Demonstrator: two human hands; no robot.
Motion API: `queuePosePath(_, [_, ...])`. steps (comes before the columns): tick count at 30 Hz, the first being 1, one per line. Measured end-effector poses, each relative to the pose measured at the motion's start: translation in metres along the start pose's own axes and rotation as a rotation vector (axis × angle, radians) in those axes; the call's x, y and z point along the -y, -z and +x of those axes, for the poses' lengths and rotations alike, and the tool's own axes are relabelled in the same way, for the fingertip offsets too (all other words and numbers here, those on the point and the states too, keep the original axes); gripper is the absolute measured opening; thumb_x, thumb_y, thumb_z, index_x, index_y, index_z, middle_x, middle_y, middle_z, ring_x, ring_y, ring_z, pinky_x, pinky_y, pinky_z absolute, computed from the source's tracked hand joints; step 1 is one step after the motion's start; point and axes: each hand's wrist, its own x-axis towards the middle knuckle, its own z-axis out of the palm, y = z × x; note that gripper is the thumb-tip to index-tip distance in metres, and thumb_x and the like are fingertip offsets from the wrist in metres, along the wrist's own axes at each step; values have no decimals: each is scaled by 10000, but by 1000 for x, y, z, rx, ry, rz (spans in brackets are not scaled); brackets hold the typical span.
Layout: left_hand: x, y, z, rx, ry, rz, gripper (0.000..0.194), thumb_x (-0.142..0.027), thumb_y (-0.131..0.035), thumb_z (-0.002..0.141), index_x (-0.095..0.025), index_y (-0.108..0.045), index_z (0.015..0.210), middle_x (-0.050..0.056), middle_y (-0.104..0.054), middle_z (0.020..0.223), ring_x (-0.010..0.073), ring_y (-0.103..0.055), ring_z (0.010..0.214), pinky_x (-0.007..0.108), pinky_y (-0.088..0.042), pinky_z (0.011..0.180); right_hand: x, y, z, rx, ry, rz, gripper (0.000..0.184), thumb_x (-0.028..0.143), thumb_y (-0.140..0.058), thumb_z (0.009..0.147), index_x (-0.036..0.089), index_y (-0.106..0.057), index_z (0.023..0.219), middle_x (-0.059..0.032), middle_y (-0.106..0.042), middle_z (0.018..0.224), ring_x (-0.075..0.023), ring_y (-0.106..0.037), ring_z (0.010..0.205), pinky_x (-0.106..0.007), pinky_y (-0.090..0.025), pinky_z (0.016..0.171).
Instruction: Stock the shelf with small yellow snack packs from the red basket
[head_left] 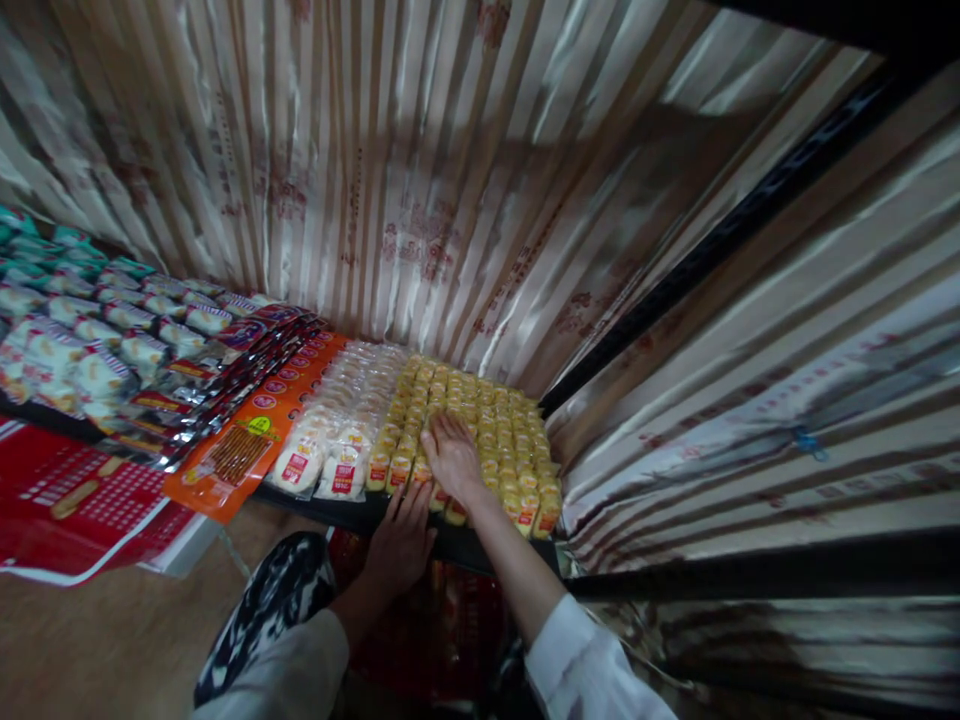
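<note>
From where I operate, I see the yellow packets at the right end of the black shelf, packed in close rows running from near to far. My right hand lies palm down across their tops, fingers extended and close together — I see nothing gripped in it. My left hand is at the near edge, its outstretched fingers touching the ends of the packets; what lies under that palm I cannot tell.

The rows look mostly formed, I judge, though the near edge is slightly uneven on the right, and my hands hide part of it. Just left are clear round packets, also lined up, then orange packs and silvery packs overlapping. Farther left, white packs sit in rows, with teal packs beyond. A red box is at the near left; a pleated sheet hangs behind everything.
</note>
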Motion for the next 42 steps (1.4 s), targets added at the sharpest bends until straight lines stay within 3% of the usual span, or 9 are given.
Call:
queuePosePath(9, [-1,4,4,-31,15,23,429,-270,-362,898,-97,-451,1281,68,-459,1367,210,-322,1317,398,-266,1085,3,-6,28,85,-15,-60,625,446,-196,935,1,-433,1305,-200,-439,1356,-227,-353,1302,-331,-152,1103])
queuePosePath(14, [-2,3,5,-44,17,33,438,-262,-385,887,-90,-455,1284,74,-453,1372,218,-298,1328,405,-225,1099,-4,-2,40,76,-45,-46,638,451,-157,936,15,-396,1338,-176,-389,1398,-223,-298,1334,-343,-128,1111])
queuePosePath(20, [-2,2,5,-53,23,40,431,-275,-397,884,-99,-482,1268,73,-456,1370,213,-299,1328,399,-197,1107,-8,-11,53,137,-26,-39,649,444,-188,930,-19,-361,1350,-195,-338,1419,-225,-254,1353,-335,-108,1115])
queuePosePath(26, [-3,1,5,-68,38,38,433,-300,-386,892,-102,-500,1260,81,-471,1356,213,-327,1314,392,-211,1097,-17,-7,59,128,-52,12,635,464,-143,934,56,-341,1378,-131,-295,1457,-195,-229,1363,-327,-136,1111])
queuePosePath(34, [-2,2,5,-56,34,52,428,-287,-386,889,-120,-496,1267,69,-472,1356,213,-313,1324,407,-203,1108,-16,-12,70,170,-20,-53,632,460,-167,930,45,-370,1360,-139,-346,1432,-194,-255,1352,-312,-133,1110])
queuePosePath(38, [-3,1,6,-81,29,68,407,-279,-400,880,-118,-532,1230,59,-473,1355,222,-293,1334,411,-148,1127,-23,-3,79,96,-10,-90,634,490,-153,926,89,-388,1356,-113,-348,1437,-196,-229,1361,-335,-106,1114])
queuePosePath(42, [-3,1,6,-96,24,63,406,-275,-413,872,-105,-537,1219,65,-465,1360,227,-265,1346,417,-128,1135,-23,-6,90,148,-41,-97,623,466,-176,931,49,-426,1322,-156,-404,1395,-205,-299,1330,-331,-138,1103])
